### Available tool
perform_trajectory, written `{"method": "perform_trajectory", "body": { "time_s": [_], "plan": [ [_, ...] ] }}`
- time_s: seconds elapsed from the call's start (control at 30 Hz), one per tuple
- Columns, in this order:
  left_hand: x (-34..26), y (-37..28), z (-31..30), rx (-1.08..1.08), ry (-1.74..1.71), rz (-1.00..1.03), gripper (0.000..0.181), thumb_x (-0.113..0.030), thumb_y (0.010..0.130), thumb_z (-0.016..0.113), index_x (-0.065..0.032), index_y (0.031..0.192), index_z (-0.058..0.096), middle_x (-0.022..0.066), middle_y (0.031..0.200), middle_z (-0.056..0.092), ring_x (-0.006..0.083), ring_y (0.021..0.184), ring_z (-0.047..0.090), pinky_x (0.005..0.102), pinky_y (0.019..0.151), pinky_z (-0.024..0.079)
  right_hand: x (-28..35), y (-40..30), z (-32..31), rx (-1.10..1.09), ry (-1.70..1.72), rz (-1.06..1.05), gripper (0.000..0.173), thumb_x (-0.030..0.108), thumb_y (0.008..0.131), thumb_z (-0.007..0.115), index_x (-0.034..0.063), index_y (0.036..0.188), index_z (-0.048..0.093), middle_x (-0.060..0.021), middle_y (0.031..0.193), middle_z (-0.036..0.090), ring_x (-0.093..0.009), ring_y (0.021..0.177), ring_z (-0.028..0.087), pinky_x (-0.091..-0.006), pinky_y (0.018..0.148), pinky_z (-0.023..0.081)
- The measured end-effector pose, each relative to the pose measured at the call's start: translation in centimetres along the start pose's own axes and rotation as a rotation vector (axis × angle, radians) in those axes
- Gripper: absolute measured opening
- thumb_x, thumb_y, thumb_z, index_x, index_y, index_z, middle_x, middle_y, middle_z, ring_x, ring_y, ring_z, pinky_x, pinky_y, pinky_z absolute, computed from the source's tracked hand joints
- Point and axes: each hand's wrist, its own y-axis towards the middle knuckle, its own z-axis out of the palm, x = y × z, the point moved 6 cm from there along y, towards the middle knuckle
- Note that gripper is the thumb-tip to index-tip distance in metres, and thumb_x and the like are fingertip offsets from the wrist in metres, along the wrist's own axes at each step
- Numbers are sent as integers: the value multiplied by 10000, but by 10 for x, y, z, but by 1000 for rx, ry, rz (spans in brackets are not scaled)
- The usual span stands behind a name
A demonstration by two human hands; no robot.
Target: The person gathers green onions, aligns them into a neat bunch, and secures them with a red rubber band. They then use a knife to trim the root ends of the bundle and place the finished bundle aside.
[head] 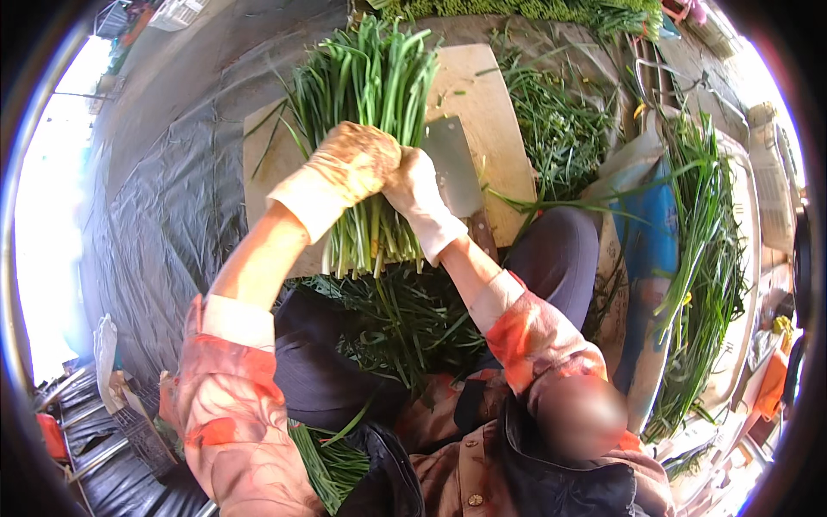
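A thick bundle of long green leaves, apparently garlic chives, lies across a pale cutting board, its pale cut ends towards me. My left hand, in a stained work glove, is closed over the middle of the bundle. Against its fingertips presses my right hand, also gloved, with curled fingers at the bundle's right side. What the right fingertips pinch is hidden. Just right of the bundle a cleaver rests flat on the board, its wooden handle pointing towards me, partly beside my right wrist.
Loose leaf trimmings are heaped right of the board, and more trimmings lie between my legs. Further right, long chives lie beside a blue and white sack. Plastic sheeting covers the ground at left. Green bundles line the far edge.
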Motion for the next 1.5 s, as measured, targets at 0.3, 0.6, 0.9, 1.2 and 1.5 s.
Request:
{"method": "perform_trajectory", "body": {
  "time_s": [0.3,0.6,0.9,1.2,1.5],
  "plan": [
    [26,-38,10,-741,-445,-208,170,-125,873,589,-73,1009,676,137,948,700,289,883,682,370,750,569,-14,-6,7,76,299,41,195,164,924,623,-4,972,711,-74,721,688,-92,571,579,-262,564,476],
    [-15,-49,60,-682,-749,-389,795,-117,824,701,-110,1503,289,108,1285,609,260,1173,592,438,1115,325,35,-22,-49,-275,-407,-452,50,95,813,674,60,840,698,-119,792,670,-298,680,658,-364,647,535],
    [-24,-71,50,-964,-525,-545,874,-242,777,795,-46,1482,318,182,1448,460,322,1350,428,428,1128,312,-28,-4,-68,-285,-737,-312,140,185,806,692,68,745,647,-163,731,640,-377,688,627,-440,637,510],
    [-26,-87,140,-985,-1910,-1023,674,-181,787,822,20,1306,441,146,1063,649,194,891,657,331,710,538,-50,-26,-19,-353,-61,-18,158,127,945,588,-14,898,641,-116,737,645,-174,632,538,-306,631,463],
    [-42,-118,-14,-1424,-1656,-543,682,-44,774,791,-55,1346,421,83,1218,580,170,1059,593,319,910,521,74,-54,-30,-140,550,-353,139,143,995,574,10,991,616,0,871,633,-61,779,521,-226,709,454]
  ]
}}
